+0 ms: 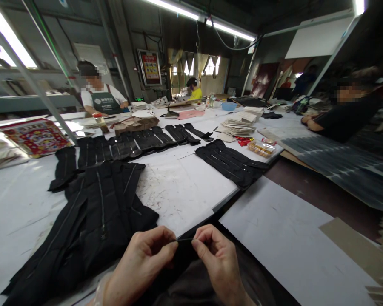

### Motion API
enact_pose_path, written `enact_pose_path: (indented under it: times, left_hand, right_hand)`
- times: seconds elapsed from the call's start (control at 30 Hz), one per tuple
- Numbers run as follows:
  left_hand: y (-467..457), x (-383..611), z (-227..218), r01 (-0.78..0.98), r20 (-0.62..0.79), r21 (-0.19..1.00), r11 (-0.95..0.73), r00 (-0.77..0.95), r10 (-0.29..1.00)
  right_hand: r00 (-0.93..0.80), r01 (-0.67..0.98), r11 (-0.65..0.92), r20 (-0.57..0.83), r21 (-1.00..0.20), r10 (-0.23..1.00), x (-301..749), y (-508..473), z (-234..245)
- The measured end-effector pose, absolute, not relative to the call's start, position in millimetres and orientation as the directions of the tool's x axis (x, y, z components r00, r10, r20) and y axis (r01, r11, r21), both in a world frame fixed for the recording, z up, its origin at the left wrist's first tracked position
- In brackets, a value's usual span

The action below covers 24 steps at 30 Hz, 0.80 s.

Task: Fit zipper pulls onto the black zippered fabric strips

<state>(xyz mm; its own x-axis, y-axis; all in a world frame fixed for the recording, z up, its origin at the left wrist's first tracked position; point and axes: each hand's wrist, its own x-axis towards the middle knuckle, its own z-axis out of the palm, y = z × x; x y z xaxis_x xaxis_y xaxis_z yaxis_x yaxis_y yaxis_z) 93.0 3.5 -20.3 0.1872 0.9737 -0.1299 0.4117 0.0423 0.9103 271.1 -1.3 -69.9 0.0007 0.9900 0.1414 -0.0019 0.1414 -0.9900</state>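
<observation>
My left hand and my right hand face each other at the table's front edge, both closed in a pinch. A short thin strand, thread-like, runs taut between their fingertips; its exact kind is too small to tell. Left of my hands lies a pile of black fabric pieces with zippers, spread across the white table. Beyond it stretches a row of similar black zippered pieces. Another group of black pieces rests ahead and to the right.
Thread scraps litter the white tabletop. Stacks of pale sheets, a food pack, a blue basin and a red-capped bottle stand farther back. A person in an apron and another in black are at the tables.
</observation>
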Motion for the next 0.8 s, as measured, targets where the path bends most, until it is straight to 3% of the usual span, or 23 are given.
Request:
enact_pose_path:
  times: [0.17,0.3,0.4,0.5,0.63,0.73,0.8]
  left_hand:
    - [9.7,91.5,-2.4,0.654,0.06,0.705,-0.277,0.333,0.941]
    - [17.3,86.5,16.6,0.669,0.179,0.605,-0.432,0.415,0.892]
    - [23.2,81.6,41.6,0.632,0.211,0.592,-0.5,0.478,0.853]
    - [29.6,78.7,76.2,0.573,0.3,0.601,-0.557,0.484,0.822]
    - [39.4,70.1,107.0,0.5,0.387,0.711,-0.494,0.308,0.869]
    - [47.8,57.2,94.7,0.42,0.338,0.814,-0.402,0.219,0.915]
    - [52.0,50.1,70.6,0.398,0.283,0.848,-0.351,0.22,0.933]
  right_hand:
    - [-0.02,-0.112,0.122,0.125,-0.986,0.992,267.3,-1.1,-72.7]
    - [-0.058,-0.477,0.048,0.086,-0.878,0.995,263.4,-1.1,-76.1]
    - [-0.158,-0.558,-0.021,0.081,-0.829,0.984,254.5,-1.9,-78.5]
    - [-0.276,-0.431,-0.084,0.043,-0.898,0.96,243.3,-0.4,-79.0]
    - [-0.153,-0.271,0.037,0.081,-0.962,0.985,250.6,11.5,-62.5]
    - [-0.059,0.004,0.185,0.185,-0.983,0.981,278.7,19.3,-40.1]
    - [-0.114,0.226,0.256,0.235,-0.94,0.965,299.6,18.4,-30.8]
